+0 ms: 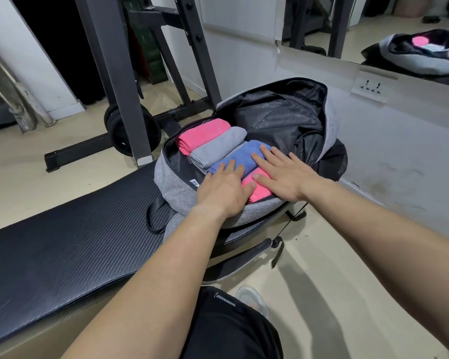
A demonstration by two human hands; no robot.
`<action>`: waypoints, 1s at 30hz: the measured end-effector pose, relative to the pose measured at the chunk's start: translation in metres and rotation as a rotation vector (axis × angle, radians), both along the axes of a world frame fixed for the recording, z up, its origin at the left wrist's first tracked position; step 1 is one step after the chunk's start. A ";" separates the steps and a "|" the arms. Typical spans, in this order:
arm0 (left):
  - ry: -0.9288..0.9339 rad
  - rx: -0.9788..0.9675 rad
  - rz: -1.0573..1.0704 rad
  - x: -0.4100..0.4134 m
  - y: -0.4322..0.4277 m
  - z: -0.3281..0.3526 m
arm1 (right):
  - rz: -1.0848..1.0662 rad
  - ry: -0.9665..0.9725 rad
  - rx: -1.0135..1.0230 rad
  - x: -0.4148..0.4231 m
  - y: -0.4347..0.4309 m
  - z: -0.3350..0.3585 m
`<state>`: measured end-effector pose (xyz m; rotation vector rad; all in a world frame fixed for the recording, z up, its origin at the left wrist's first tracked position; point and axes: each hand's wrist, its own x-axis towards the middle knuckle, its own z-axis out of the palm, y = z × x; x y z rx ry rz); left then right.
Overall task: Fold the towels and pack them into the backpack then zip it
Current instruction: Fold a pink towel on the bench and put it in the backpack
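A grey backpack (175,187) with black lining lies unzipped and wide open on the end of a black padded bench (70,244). Inside it, side by side, lie a folded pink towel (202,134), a grey towel (218,146), a blue towel (240,155) and a second pink towel (258,189) nearest me. My left hand (224,189) lies flat with straight fingers on the blue and near pink towels. My right hand (280,174) presses flat on the same two towels, fingers spread. The open flap (283,117) stands up at the far side.
A dark metal rack (119,81) with weight plates (132,130) stands behind the bench on the left. A wall with a socket (372,88) and a mirror (399,29) runs along the right. The backpack's straps (246,257) hang off the bench over the beige floor.
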<state>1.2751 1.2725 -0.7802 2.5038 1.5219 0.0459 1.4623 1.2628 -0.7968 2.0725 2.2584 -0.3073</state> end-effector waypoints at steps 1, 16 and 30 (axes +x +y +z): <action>0.015 -0.017 -0.002 0.000 0.000 -0.001 | -0.021 -0.017 0.001 -0.002 -0.001 -0.001; -0.350 -0.126 -0.088 -0.022 0.020 -0.022 | -0.279 -0.237 -0.084 -0.030 -0.015 0.014; -0.156 0.167 0.134 -0.059 0.007 -0.009 | 0.183 0.074 0.125 -0.049 0.013 -0.006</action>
